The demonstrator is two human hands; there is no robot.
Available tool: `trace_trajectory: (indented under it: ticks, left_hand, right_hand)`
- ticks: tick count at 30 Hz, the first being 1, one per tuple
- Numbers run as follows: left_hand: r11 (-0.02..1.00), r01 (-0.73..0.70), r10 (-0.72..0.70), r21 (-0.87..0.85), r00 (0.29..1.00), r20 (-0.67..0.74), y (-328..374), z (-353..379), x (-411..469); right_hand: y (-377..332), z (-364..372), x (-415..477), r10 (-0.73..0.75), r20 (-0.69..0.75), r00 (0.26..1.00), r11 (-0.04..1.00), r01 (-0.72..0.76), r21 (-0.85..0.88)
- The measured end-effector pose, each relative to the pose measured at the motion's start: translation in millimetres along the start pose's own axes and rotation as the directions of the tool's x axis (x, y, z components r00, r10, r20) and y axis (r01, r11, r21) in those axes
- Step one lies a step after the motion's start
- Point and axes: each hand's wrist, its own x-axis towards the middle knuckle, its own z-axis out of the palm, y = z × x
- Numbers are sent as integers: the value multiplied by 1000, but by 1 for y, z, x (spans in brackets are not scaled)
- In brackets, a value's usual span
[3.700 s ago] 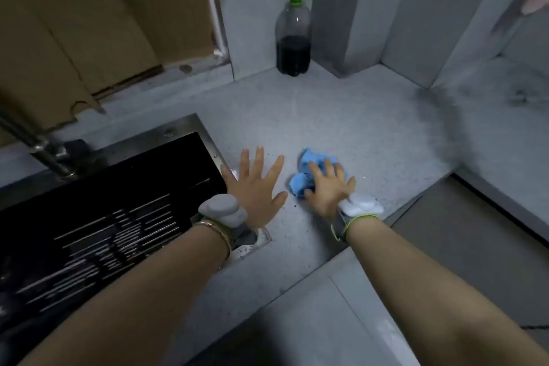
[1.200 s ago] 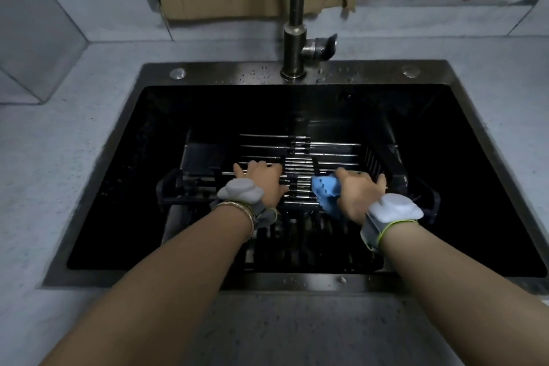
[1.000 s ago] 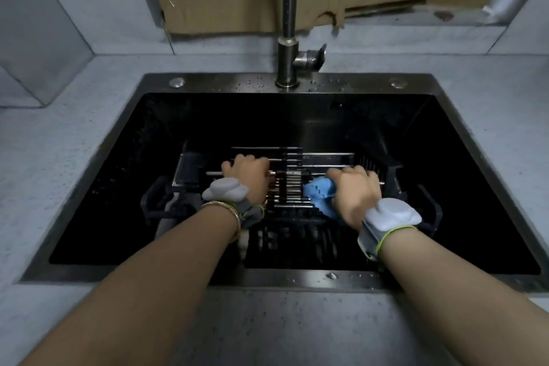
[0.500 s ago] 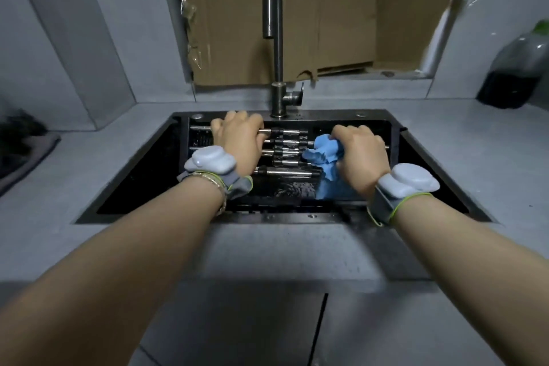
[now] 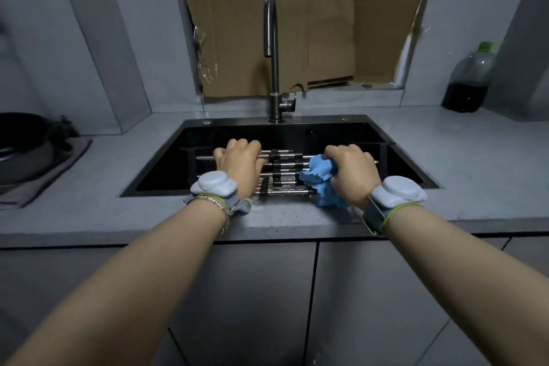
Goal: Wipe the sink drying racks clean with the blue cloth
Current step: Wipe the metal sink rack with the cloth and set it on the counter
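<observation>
A metal drying rack (image 5: 283, 171) with steel rods and black fittings sits raised at the front of the dark sink (image 5: 395, 154), its near edge level with the counter. My left hand (image 5: 239, 162) grips the rack's rods on the left. My right hand (image 5: 352, 171) is curled over the right side of the rack and holds the crumpled blue cloth (image 5: 322, 183), which hangs down over the sink's front edge. Whether the right hand's fingers also grip the rods is hidden.
A tall curved faucet (image 5: 274, 68) stands behind the sink. Cardboard (image 5: 267, 27) covers the window. A dark bottle with a green cap (image 5: 469, 80) stands at the back right. A black pan (image 5: 20, 151) on a cloth sits at the left. Grey counter (image 5: 460, 157) surrounds the sink.
Both hands have lifted the rack from the sink's bottom up toward the front rim. The view has pulled back and up, so more of the wall and cabinet shows.
</observation>
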Motion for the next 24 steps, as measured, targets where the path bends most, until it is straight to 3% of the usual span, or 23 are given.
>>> trace_trajectory:
  ticks: [3, 5, 8, 10, 11, 13, 15, 16, 20, 24]
  left_hand:
    - [999, 4, -2, -36, 998, 65, -6, -5, -5]
    - [998, 4, 2, -66, 996, 94, -8, -7, -8]
    - [995, 24, -11, -93, 992, 129, -13, -13, -14]
    - [997, 21, -9, -75, 988, 155, -14, -15, -17]
    - [998, 14, -3, -66, 987, 164, -13, -15, -18]
    - [998, -17, 25, -53, 986, 165, -9, -15, -18]
    - [997, -58, 65, -53, 988, 142, -1, -13, -18]
    - [995, -75, 83, -65, 988, 134, 2, -12, -19]
    - [986, -159, 165, -51, 974, 154, 9, -3, -26]
    - [983, -183, 175, 35, 971, 164, 12, 11, -27]
  right_hand:
    - [1, -1, -3, 94, -19, 995, 943, -83, 322]
    - [4, -7, 2, 255, -99, 962, 797, -152, 584]
    - [8, -21, 16, 557, -194, 807, 566, -199, 800]
    - [12, -28, 22, 665, -189, 723, 463, -200, 863]
    - [11, -29, 23, 655, -183, 733, 479, -216, 851]
    - [4, -22, 22, 515, -158, 843, 653, -267, 709]
    - [-13, -8, 13, 303, -21, 953, 806, -244, 540]
    - [-22, -1, 8, 215, 66, 974, 844, -220, 489]
    - [-42, 14, -8, -23, 248, 969, 929, -70, 362]
    - [-30, 2, -11, -105, 321, 941, 969, 23, 247]
